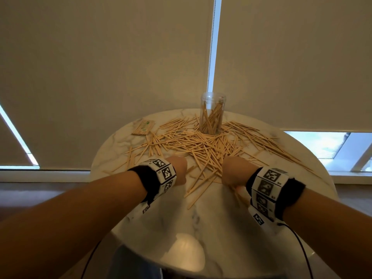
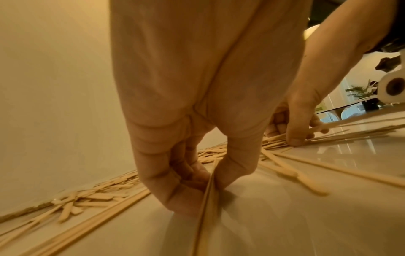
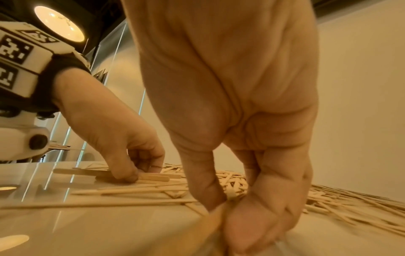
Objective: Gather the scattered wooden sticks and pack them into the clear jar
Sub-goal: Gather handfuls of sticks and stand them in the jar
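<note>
Many thin wooden sticks (image 1: 201, 143) lie scattered over the round marble table (image 1: 211, 218). A clear jar (image 1: 212, 112) stands upright at the far side with several sticks inside. My left hand (image 1: 178, 171) is at the near left edge of the pile; in the left wrist view its thumb and fingers (image 2: 210, 181) pinch a few sticks (image 2: 206, 216). My right hand (image 1: 234, 174) is at the near right edge of the pile and pinches a small bundle of sticks (image 3: 210, 223) between thumb and fingers (image 3: 221, 204).
A flat packet of sticks (image 1: 143, 127) lies at the table's far left. Roller blinds (image 1: 100, 77) and a window sill (image 1: 352, 176) are behind the table. A lamp's reflection (image 1: 185, 252) shows on the bare near part of the tabletop.
</note>
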Tool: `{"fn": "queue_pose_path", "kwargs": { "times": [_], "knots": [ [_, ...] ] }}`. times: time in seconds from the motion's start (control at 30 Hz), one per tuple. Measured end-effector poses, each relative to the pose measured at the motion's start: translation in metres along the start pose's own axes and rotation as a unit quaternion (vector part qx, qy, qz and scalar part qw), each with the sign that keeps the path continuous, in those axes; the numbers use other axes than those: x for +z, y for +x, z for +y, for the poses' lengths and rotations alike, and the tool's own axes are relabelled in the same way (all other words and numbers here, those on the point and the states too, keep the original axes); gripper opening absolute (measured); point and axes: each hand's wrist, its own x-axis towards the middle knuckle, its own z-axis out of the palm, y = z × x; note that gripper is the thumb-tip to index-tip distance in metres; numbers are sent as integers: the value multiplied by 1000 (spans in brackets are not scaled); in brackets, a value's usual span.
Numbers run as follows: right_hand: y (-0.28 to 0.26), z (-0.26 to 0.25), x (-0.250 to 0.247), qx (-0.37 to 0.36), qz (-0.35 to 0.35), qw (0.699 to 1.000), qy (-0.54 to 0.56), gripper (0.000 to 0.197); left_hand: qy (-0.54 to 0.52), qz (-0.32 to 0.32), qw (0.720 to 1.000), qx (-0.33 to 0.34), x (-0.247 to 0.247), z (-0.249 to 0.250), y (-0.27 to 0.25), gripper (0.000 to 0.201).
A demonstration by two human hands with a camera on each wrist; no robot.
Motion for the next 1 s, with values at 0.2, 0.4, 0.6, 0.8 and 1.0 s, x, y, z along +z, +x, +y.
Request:
{"fn": "queue_pose_path", "kwargs": {
  "times": [0.2, 0.4, 0.6, 0.8, 1.0],
  "knots": [
    [-3, 8, -5, 15, 13, 1000, -13, 23, -73, -2, 997, -23, -9, -14, -4, 35],
    [-11, 11, -19, 44, -9, 999, 5, 42, -354, 23, 933, -62, -6, -29, 5, 37],
    [-18, 11, -26, 40, 15, 981, 190, 28, -564, 51, 817, -107, -12, -17, 11, 58],
    [-14, 10, -29, 27, 96, 957, 271, 30, -642, 70, 760, -69, -22, -3, 15, 55],
    [-14, 2, -29, -13, 186, 930, 316, 22, -690, 31, 722, -44, -28, 6, 21, 75]
  ]
}}
